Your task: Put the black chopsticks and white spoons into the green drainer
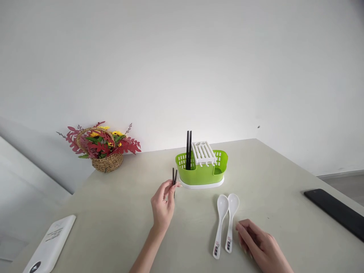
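My left hand (164, 203) pinches a pair of black chopsticks (174, 176), held roughly upright just in front of the left end of a green cutlery holder (203, 176). Another pair of black chopsticks (189, 149) stands in the holder's left compartment. A white slatted rack (204, 152) with small hooks sits across the middle of the holder, which rests on a white base (202, 186). Two white spoons, a left one (223, 206) and a right one (233, 204), lie side by side with bowls touching. My right hand (260, 242) rests on the table right of them, fingers curled around nothing visible.
A wicker basket (107, 163) of artificial flowers stands at the back left by the wall. A white power bank-like slab (51, 242) lies at the left edge. A long black object (337, 210) lies at the table's (127, 231) right edge.
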### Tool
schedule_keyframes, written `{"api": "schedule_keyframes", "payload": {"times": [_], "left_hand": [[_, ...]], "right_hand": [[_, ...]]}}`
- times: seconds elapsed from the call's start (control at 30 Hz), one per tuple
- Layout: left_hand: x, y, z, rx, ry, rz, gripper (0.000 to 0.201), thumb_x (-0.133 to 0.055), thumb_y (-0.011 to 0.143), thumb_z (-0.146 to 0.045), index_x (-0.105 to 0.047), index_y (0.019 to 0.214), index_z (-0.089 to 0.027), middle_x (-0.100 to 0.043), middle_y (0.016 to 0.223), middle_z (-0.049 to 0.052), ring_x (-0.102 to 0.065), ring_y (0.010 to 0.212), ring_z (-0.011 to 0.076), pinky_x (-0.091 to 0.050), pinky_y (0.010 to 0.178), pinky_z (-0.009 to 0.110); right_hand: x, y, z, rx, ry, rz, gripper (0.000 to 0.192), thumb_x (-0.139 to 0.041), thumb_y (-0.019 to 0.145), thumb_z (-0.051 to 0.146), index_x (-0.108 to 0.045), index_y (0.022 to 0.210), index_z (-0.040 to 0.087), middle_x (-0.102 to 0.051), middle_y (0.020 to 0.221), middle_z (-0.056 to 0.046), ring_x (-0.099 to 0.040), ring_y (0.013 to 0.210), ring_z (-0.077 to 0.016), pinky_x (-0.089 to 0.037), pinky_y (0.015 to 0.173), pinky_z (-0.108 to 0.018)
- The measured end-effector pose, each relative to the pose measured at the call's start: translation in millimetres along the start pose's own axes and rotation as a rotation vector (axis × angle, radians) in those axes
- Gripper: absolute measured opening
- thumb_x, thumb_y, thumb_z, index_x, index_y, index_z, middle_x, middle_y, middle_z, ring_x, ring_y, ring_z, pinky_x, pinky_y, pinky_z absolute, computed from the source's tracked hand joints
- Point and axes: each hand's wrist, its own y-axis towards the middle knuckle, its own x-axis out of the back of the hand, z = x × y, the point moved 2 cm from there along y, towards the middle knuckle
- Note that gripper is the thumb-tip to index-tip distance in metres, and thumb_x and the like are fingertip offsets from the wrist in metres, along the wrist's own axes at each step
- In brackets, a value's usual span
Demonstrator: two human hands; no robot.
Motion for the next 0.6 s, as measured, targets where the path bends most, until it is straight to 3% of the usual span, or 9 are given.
{"api": "schedule_keyframes", "payload": {"times": [0.33, 0.5, 0.6], "left_hand": [[-0.6, 14, 9, 0.023, -0.05, -0.028, 0.025, -0.067, 0.093, -0.045, -0.069, 0.102, -0.022, -0.079, 0.094, 0.008, -0.077, 0.088, 0.0244, -0.061, 0.087, 0.036], [1.5, 13, 17, 0.013, -0.046, -0.023, 0.027, -0.066, 0.094, -0.045, -0.069, 0.105, -0.021, -0.079, 0.092, 0.008, -0.077, 0.089, 0.0237, -0.061, 0.086, 0.034], [3.3, 14, 28, 0.075, -0.081, -0.021, 0.029, -0.067, 0.093, -0.046, -0.068, 0.105, -0.019, -0.078, 0.091, 0.008, -0.078, 0.089, 0.0229, -0.061, 0.083, 0.032]], "right_hand": [[0, 4, -10, -0.022, -0.022, 0.052, 0.051, -0.045, 0.093, 0.072, -0.06, 0.076, 0.026, -0.055, 0.061, 0.002, -0.047, 0.056, -0.0149, -0.041, 0.057, -0.024], [-2, 1, -5, -0.018, -0.01, -0.012, 0.05, -0.045, 0.094, 0.069, -0.062, 0.076, 0.026, -0.054, 0.06, 0.002, -0.046, 0.056, -0.0144, -0.04, 0.057, -0.024], [-3, 1, -5, -0.031, 0.019, -0.001, 0.05, -0.047, 0.093, 0.069, -0.062, 0.076, 0.025, -0.053, 0.06, 0.003, -0.045, 0.057, -0.0141, -0.039, 0.056, -0.024]]}}
